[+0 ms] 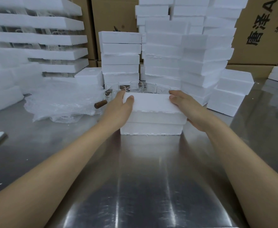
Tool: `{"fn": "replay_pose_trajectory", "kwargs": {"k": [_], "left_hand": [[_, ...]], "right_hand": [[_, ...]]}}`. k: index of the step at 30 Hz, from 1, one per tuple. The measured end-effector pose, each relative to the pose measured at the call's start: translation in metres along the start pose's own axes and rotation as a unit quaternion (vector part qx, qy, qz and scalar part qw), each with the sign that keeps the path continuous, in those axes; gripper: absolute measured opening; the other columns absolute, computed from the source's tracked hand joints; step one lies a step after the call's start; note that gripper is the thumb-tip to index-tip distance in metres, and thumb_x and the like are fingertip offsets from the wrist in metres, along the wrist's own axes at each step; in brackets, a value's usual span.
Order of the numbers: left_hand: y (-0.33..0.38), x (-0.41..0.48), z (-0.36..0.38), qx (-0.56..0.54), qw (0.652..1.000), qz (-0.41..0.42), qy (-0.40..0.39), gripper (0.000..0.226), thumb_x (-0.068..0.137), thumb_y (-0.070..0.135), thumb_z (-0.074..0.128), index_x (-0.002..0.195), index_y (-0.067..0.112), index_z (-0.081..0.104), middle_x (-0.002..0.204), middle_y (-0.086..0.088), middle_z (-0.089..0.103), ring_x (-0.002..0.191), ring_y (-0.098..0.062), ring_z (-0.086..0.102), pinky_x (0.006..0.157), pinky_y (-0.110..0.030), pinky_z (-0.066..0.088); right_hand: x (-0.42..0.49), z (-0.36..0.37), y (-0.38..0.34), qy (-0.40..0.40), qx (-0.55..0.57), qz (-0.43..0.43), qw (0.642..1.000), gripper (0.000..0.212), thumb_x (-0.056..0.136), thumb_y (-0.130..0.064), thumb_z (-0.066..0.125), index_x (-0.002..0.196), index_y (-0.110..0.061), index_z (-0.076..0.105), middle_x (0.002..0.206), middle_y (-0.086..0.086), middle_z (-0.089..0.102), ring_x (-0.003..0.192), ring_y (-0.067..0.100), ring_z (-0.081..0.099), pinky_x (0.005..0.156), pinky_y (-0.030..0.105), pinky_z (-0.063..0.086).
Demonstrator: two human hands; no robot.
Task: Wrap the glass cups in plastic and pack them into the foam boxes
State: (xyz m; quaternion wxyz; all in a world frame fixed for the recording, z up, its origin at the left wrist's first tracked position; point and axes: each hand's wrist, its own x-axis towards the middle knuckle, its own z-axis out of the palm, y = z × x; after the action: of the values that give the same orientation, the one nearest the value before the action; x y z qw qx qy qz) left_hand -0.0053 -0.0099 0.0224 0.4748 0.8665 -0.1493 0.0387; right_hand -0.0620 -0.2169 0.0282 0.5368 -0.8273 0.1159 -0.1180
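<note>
A white foam box point(153, 118) stands on the steel table point(143, 178) in front of me, its lid point(149, 102) on top and slightly offset. My left hand point(118, 111) grips the lid's left end, thumb on top. My right hand point(186, 107) holds the right end the same way. Several clear glass cups point(135, 87) stand just behind the box. A pile of plastic bubble wrap point(61, 102) lies to the left. What is inside the box is hidden.
Tall stacks of foam boxes point(184, 63) rise behind and to the right, with more foam sheets point(36, 38) at the left. Cardboard cartons point(258, 30) line the back. A brown cylindrical handle point(100, 104) lies by the bubble wrap.
</note>
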Motion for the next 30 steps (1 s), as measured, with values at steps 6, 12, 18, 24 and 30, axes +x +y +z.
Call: {"fn": "replay_pose_trajectory", "kwargs": {"k": [6,12,18,24,30], "left_hand": [[-0.003,0.004,0.002,-0.044,0.999,0.003,0.014,0.038,0.099,0.051,0.028,0.115,0.026,0.052,0.084,0.019,0.047,0.085,-0.006,0.045,0.069,-0.023,0.029],[-0.009,0.009,0.003,-0.066,0.998,-0.005,0.013,0.029,0.098,0.053,0.029,0.101,0.031,0.049,0.079,0.023,0.04,0.086,-0.009,0.039,0.08,-0.027,0.024],[-0.014,0.017,0.004,-0.063,0.998,-0.005,-0.001,0.041,0.088,0.053,0.043,0.113,0.024,0.056,0.1,0.007,0.054,0.103,-0.018,0.049,0.088,-0.034,0.036],[-0.015,0.018,0.002,-0.259,0.959,-0.086,-0.084,0.018,0.092,0.033,0.056,0.105,0.023,0.064,0.113,0.001,0.067,0.101,-0.015,0.063,0.098,-0.035,0.045],[-0.015,0.017,0.001,-0.358,0.915,-0.151,-0.109,0.011,0.092,0.026,0.057,0.091,0.019,0.065,0.075,0.002,0.074,0.068,-0.015,0.069,0.07,-0.03,0.054]], "right_hand": [[-0.001,0.006,-0.003,0.041,0.011,0.009,0.999,0.024,0.095,-0.037,0.04,0.108,-0.032,0.059,0.123,-0.01,0.056,0.105,0.013,0.054,0.068,0.027,0.043],[0.002,0.011,-0.004,0.076,-0.106,-0.037,0.991,0.037,0.097,-0.027,0.033,0.124,-0.016,0.055,0.137,-0.003,0.05,0.117,0.019,0.045,0.105,0.04,0.038],[0.002,0.009,-0.003,0.072,-0.133,-0.036,0.988,0.044,0.097,-0.027,0.037,0.139,-0.026,0.047,0.149,-0.01,0.039,0.136,0.014,0.034,0.111,0.03,0.026],[0.0,0.009,-0.006,0.032,-0.106,0.007,0.994,0.033,0.094,-0.031,0.035,0.121,-0.026,0.053,0.122,-0.001,0.056,0.11,0.021,0.053,0.1,0.042,0.043],[-0.001,0.01,-0.006,0.023,-0.062,0.044,0.997,0.041,0.093,-0.035,0.037,0.134,-0.032,0.04,0.132,0.004,0.051,0.118,0.028,0.051,0.104,0.045,0.041]]}}
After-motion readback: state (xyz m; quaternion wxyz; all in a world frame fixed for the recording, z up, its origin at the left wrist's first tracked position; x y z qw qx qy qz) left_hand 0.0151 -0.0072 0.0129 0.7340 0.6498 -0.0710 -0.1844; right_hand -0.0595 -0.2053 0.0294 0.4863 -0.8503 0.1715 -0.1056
